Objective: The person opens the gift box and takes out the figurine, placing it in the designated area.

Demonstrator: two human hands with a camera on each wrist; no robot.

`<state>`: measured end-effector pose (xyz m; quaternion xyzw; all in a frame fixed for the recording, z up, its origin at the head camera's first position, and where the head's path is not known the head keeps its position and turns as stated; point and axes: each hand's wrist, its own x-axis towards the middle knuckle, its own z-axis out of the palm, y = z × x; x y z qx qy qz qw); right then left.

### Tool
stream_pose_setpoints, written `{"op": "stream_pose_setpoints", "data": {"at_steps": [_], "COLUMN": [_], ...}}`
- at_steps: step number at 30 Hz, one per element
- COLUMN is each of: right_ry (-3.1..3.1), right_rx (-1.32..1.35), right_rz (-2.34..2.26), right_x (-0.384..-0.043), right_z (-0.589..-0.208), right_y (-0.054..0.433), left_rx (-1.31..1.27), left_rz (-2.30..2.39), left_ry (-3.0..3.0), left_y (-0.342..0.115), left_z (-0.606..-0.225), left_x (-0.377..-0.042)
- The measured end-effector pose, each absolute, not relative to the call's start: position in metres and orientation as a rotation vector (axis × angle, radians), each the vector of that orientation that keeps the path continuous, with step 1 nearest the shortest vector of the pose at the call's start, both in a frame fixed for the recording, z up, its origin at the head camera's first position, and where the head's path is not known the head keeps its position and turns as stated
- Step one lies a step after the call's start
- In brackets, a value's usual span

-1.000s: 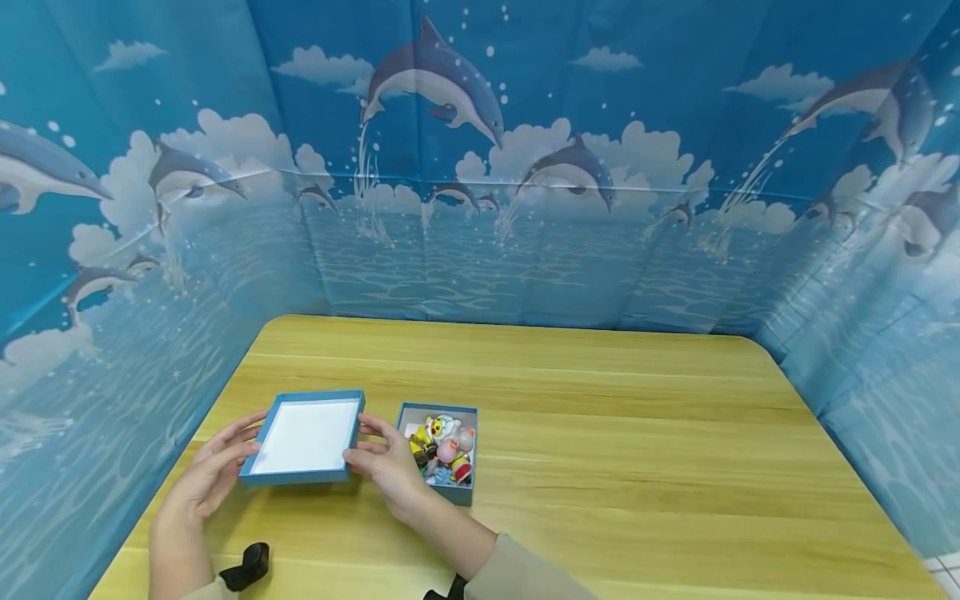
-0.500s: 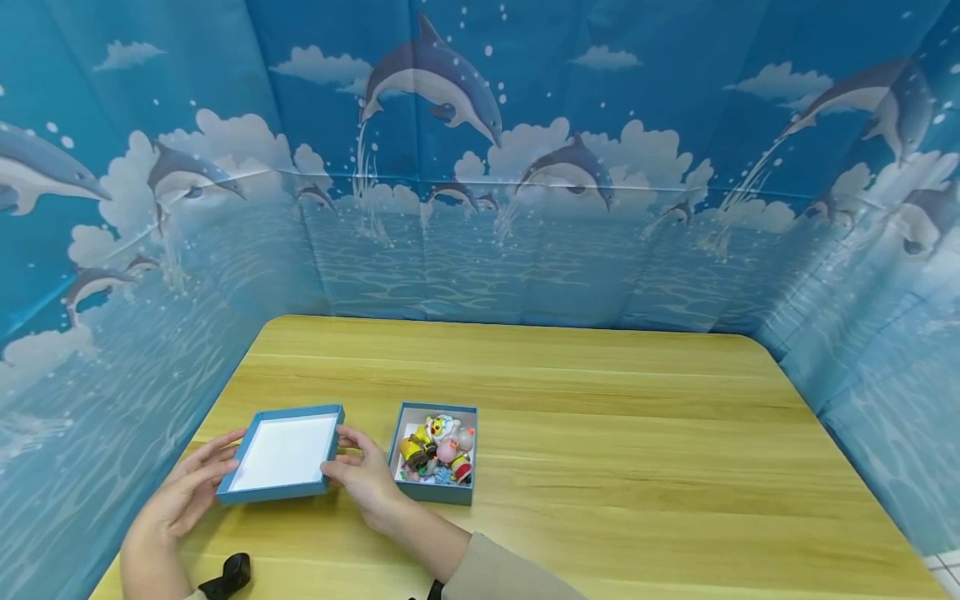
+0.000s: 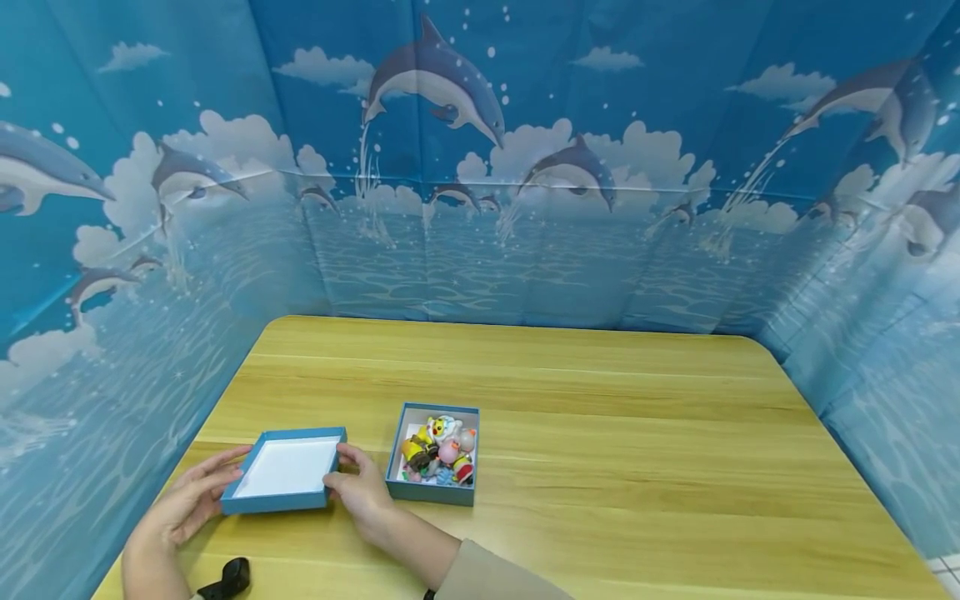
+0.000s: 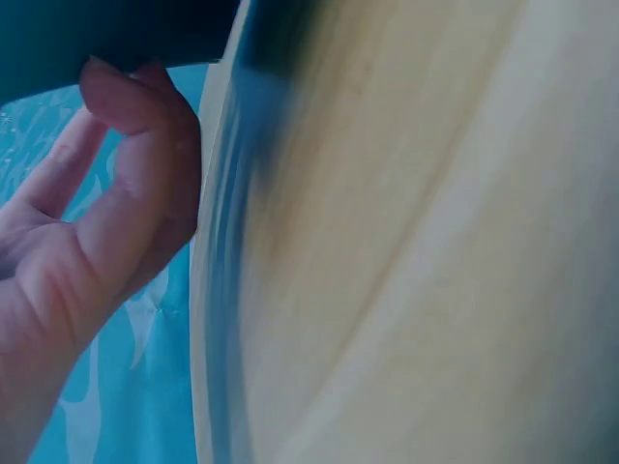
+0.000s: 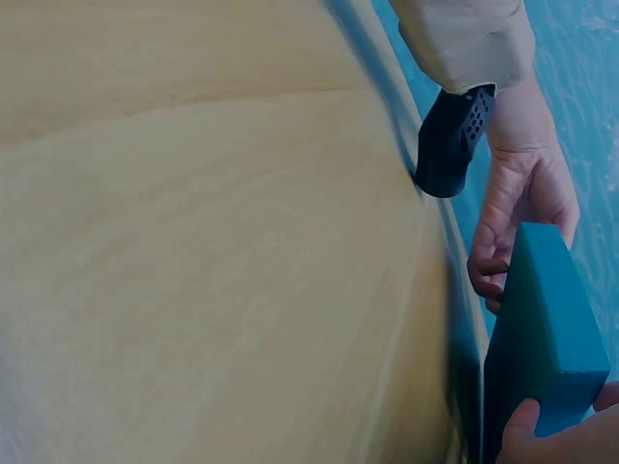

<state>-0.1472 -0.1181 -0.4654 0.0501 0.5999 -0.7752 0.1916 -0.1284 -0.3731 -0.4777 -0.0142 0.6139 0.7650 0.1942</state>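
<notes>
A blue box lid [image 3: 276, 502], white inside, lies with its hollow side up between my hands at the table's left. My left hand [image 3: 180, 510] holds its left edge with thumb and fingers; in the left wrist view the curled fingers of that hand [image 4: 106, 213] meet the lid [image 4: 116, 34]. On the opposite edge, my right hand [image 3: 365, 496] pinches the rim between thumb and fingers. The right wrist view shows the lid's outer side [image 5: 561, 309] between both hands. Whether its underside touches the table cannot be told.
To the right of the lid stands a matching blue box [image 3: 431, 493] without a cover, full of small toy figures [image 3: 442, 450]. The wooden table [image 3: 637, 433] stretches far to the right. A dolphin-print curtain [image 3: 480, 250] surrounds its back and sides.
Both hands have carried the lid left and down, closer to the table's near left. The toy box stays in place and shows more of its left side.
</notes>
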Motion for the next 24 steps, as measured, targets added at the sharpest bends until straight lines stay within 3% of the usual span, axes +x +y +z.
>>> {"op": "stream_pose_setpoints", "data": {"at_steps": [9,24], "right_ry": [1.687,1.787], "right_rx": [0.168,0.114], "right_rz": [-2.163,-2.141], "right_x": [-0.145,-0.143], "right_z": [-0.469,-0.482], "right_y": [-0.120,-0.118], "left_rx": [-0.061,-0.326], "left_rz": [2.089,1.866], "left_ry": [1.728,2.057], "left_y": [-0.373,-0.360], "left_z": [-0.476,-0.477], "left_x": [-0.126,-0.126]}}
